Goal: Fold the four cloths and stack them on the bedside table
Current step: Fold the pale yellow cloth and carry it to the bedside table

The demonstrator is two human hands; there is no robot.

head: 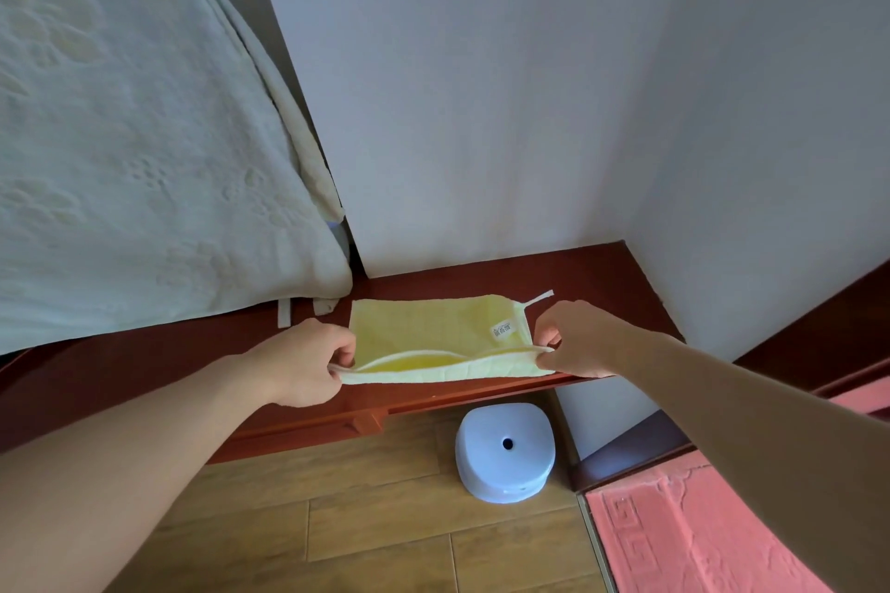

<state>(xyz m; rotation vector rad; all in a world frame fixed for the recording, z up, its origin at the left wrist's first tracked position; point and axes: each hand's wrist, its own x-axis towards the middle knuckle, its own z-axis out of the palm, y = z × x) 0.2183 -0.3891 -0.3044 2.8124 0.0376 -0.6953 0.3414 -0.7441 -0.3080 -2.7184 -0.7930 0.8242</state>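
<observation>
Now: cloth (428,327) lies on table (602,274), its near edge at table's front edge. Left hand (308,364) and right hand (575,342) each pinch a near corner, fingers curled. Risks: uneven pull skews fold; gaping layers misalign; cloth slides off front edge.

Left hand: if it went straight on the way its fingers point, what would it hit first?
The left hand points right along the cloth whose near edge it pinches, so it would run into more cloth, then probably the right hand at the other end; depth is unclear.
</observation>
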